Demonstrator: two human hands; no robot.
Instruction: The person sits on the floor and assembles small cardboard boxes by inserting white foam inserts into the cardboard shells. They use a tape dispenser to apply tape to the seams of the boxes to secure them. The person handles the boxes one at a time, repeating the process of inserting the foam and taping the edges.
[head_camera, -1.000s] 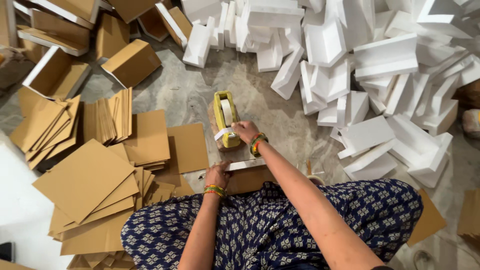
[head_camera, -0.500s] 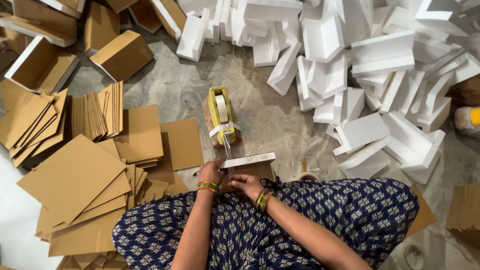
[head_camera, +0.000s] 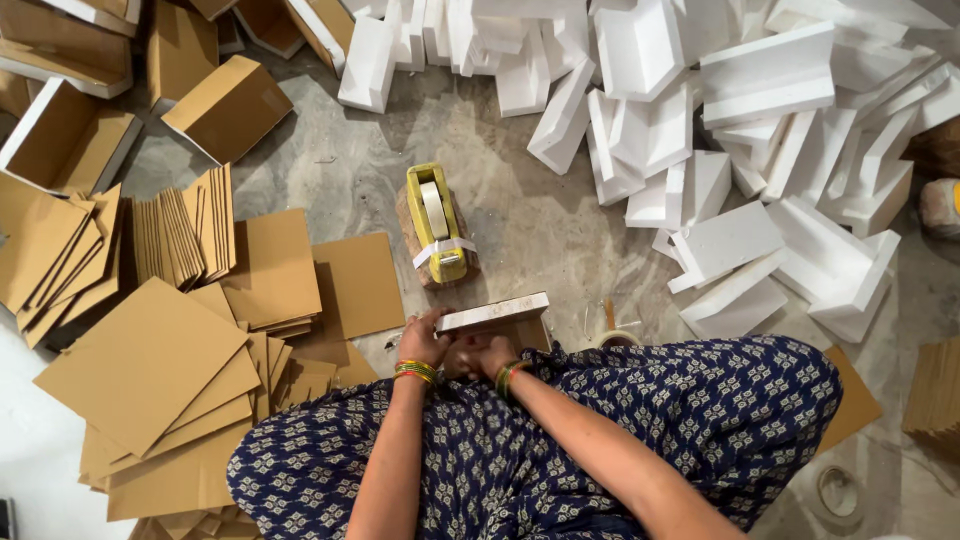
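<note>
Small cardboard box (head_camera: 497, 318) with a white foam insert showing along its top edge sits on the floor (head_camera: 520, 220) directly in front of the seated person's lap, just short of the yellow tape dispenser (head_camera: 437, 223). Left hand (head_camera: 424, 340) is on the box's near left corner, fingers curled against it. Right hand (head_camera: 484, 352) lies just beside the left, pressed to the near side of the box; its fingers are bunched, and whether they pinch anything cannot be told from this view. Both wrists carry green and orange bangles.

The tape dispenser stands on a small brown block, a loose strip of white tape lying across its near end. It is apart from the box.

Flat cardboard sheets (head_camera: 150, 360) lie stacked and fanned to the person's left. Open cardboard cartons (head_camera: 225, 105) lie beyond them. White foam blocks (head_camera: 740, 110) are heaped across the far right of the floor. A tape roll (head_camera: 838, 490) lies near the right knee.
</note>
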